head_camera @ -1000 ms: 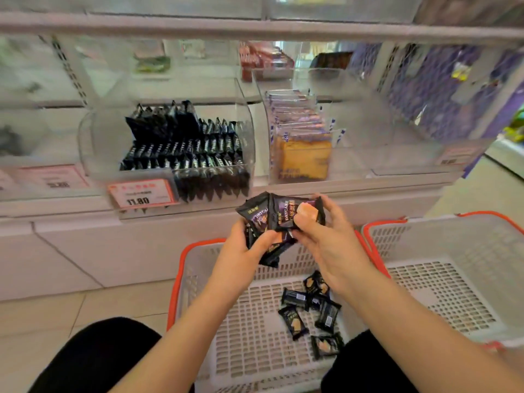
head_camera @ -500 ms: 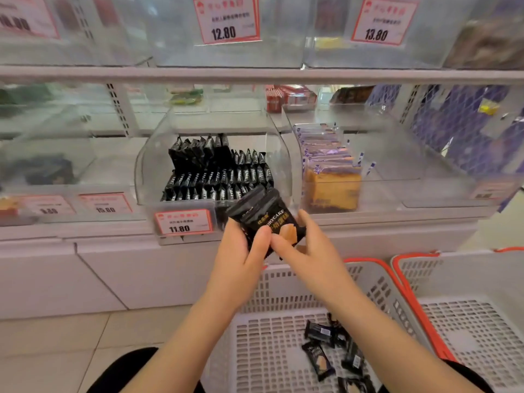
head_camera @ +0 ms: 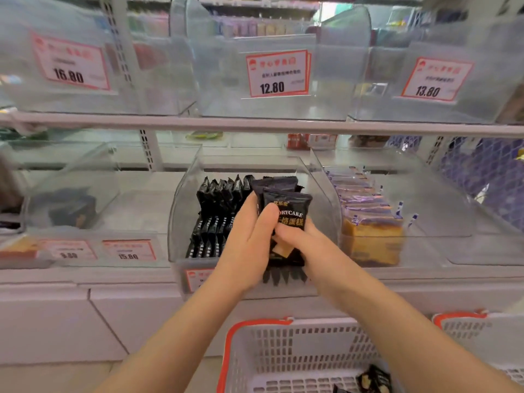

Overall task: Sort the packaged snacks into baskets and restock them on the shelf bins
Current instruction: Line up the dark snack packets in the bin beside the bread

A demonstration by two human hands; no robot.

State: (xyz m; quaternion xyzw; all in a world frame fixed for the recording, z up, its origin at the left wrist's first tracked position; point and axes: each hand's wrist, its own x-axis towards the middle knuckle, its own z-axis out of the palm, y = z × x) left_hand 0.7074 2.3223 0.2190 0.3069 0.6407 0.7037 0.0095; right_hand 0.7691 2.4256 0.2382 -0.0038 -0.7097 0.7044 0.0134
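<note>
Glossy black foil wrappers (head_camera: 286, 205) catch the light at centre. The shelf bin (head_camera: 181, 211) is clear, smooth plastic. At six o'clock, a matt white perforated plastic basket (head_camera: 297, 353), orange-rimmed. Paper price tag (head_camera: 276, 73) at twelve o'clock.

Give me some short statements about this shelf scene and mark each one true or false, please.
1. Both hands hold a bunch of black snack packets. True: the left hand and the right hand grip it together.
2. The packets are held in front of the clear bin with black packets already inside. True.
3. The bin to the right holds green packets. False: the packets there are purple and orange.
4. The price tag above the hands reads 16.80. False: it reads 12.80.
5. The basket below is blue-rimmed. False: its rim is orange-red.
</note>
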